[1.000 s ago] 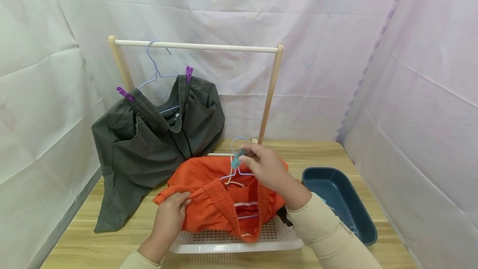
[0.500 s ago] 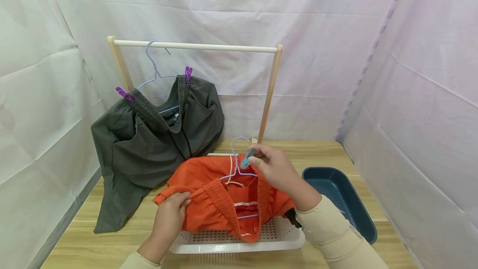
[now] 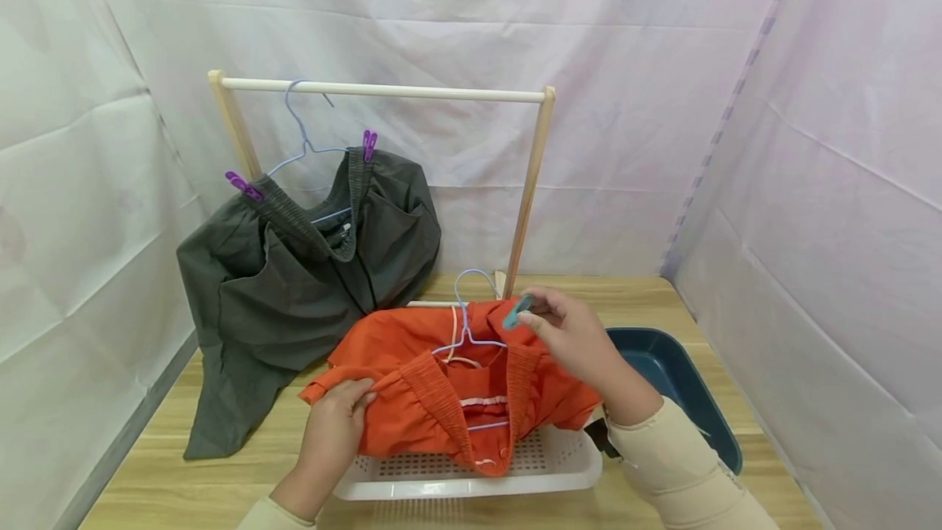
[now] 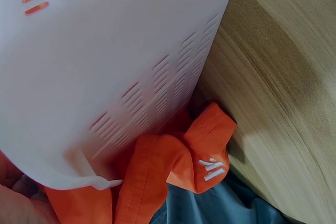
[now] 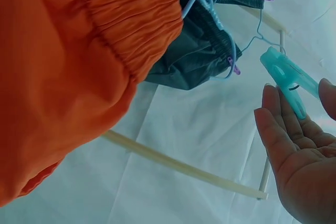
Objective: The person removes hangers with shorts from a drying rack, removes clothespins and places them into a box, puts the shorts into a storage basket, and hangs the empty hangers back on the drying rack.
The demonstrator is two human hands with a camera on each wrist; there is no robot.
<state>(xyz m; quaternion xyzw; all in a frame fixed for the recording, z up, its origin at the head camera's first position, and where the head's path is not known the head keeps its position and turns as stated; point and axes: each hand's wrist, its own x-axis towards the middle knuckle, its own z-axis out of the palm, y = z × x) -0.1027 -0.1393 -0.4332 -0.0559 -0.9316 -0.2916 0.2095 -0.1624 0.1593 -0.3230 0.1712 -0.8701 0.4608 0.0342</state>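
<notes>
Orange pants point(image 3: 430, 399) with a gathered waistband lie over a white perforated basket point(image 3: 471, 489), a light-blue hanger point(image 3: 465, 325) inside the waist. My left hand point(image 3: 340, 419) grips the left side of the pants by the basket rim; its fingertips are partly hidden. Between thumb and fingers, my right hand point(image 3: 570, 338) pinches a teal clothespin point(image 3: 518, 313) above the right end of the waistband, apart from the cloth. In the right wrist view the clothespin point(image 5: 283, 72) points away from the palm. Loose orange cloth point(image 4: 157, 166) hangs beside the basket in the left wrist view.
Dark grey pants point(image 3: 309, 268) hang by a blue hanger from a wooden rack point(image 3: 383, 91), with purple clothespins point(image 3: 244, 186) at the waist. A dark blue tray point(image 3: 706, 407) stands at right, partly behind the right arm. White cloth walls surround the table.
My right hand has moved right with the clothespin, from beside the hanger's neck to above the waistband's right end. The left hand stays on the pants.
</notes>
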